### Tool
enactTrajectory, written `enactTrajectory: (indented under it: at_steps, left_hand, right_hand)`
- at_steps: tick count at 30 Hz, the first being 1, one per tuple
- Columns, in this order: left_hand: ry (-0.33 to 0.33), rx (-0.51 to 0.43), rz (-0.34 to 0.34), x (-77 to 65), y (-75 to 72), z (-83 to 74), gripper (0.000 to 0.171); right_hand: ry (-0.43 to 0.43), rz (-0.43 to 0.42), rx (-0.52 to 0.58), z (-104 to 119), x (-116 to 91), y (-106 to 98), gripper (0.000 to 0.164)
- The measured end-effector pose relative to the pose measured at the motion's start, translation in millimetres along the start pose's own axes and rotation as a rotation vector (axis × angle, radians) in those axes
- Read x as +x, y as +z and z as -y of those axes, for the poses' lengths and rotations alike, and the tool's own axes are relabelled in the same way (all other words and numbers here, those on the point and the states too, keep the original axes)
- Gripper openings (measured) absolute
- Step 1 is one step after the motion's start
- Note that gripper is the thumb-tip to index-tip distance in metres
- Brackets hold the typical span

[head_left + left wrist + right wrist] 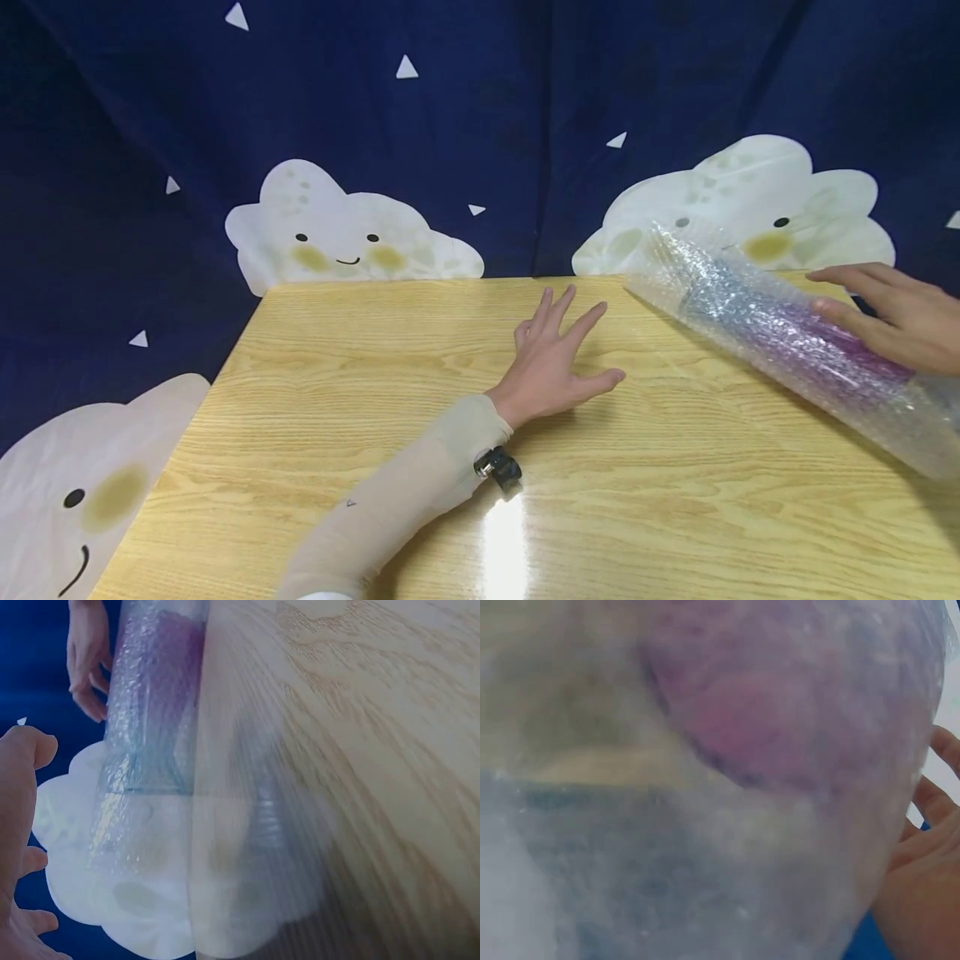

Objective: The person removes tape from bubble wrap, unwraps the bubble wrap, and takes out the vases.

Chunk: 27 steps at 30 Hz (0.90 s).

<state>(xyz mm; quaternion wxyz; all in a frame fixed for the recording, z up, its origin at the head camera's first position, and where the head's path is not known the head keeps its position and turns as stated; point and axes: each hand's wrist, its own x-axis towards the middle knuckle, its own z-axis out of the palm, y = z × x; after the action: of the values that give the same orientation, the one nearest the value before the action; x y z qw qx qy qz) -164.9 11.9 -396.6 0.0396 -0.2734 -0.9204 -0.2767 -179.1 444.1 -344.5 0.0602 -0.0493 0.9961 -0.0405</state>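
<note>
A long bundle of clear bubble wrap (780, 333) lies slantwise at the right of the table. Something purple and bluish shows through the plastic; its kind cannot be made out. In the right wrist view the bubble wrap (795, 712) fills most of the picture, with a rounded purple end inside. My right hand (896, 312) is at the far side of the bundle, fingers extended and loosely bent; whether it touches the plastic is unclear. Left of the bundle, my left hand (551, 362) hovers low over the wood with fingers spread, holding nothing.
The wooden table (360, 400) has its back edge against a dark blue curtain (480, 108) printed with clouds and small white triangles. A small black device (498, 468) sits at my left wrist. The bundle's far end reaches the table's back edge.
</note>
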Motion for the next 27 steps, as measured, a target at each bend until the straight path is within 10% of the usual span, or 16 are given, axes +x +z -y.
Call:
enactTrajectory:
  at_steps: [27]
  left_hand:
    - [-0.032,-0.059,0.109,41.7,42.1,-51.9,0.088]
  right_hand:
    - [-0.007,0.137,0.003,-7.1,19.9,-9.0,0.080]
